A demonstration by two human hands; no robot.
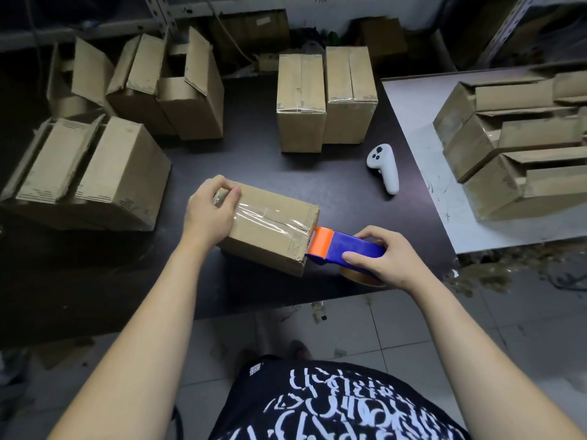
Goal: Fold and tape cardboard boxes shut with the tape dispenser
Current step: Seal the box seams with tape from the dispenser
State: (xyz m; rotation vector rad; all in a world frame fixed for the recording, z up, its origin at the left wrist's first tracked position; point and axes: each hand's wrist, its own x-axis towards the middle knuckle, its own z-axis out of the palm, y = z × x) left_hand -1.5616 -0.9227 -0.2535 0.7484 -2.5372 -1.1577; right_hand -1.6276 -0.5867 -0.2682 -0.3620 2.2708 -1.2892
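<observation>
Black shirt (333, 404) with white print fills the bottom edge, and 2 bare forearms reach from it over a tiled floor (349, 325) to the dark bench (95, 281).

1 cardboard box (270, 230) lies by the middle of the bench's near edge. Its long axis runs diagonally from far-left to near-right, and 1 strip of clear tape (270, 217) runs along its top seam. The left hand (209, 214) has its grip closed on the box's far-left end, with the thumb on top over the tape and the fingers curled over the far side, mostly hidden.

The right hand (378, 255) has its grip wrapped round 1 tape dispenser (349, 246), blue with an orange nose. The nose points left and touches the box's near-right end just below the top edge. A brown tape roll (362, 277) shows only as a sliver under that hand.

At the middle of the far edge stand 2 taped boxes (327, 100), upright and touching side by side. Toward the far-left corner stand 3 open boxes (190, 100) with flaps raised, the leftmost partly hidden. By the left edge 2 more flapped boxes (120, 166) lie touching.

1 white controller (382, 168) lies between the taped pair and the right edge. A white bench (422, 154) meets that edge and carries 3 unsealed boxes (495, 185) in a row, cut off at the right. Shelf cartons (251, 30) behind are too dark to count.
</observation>
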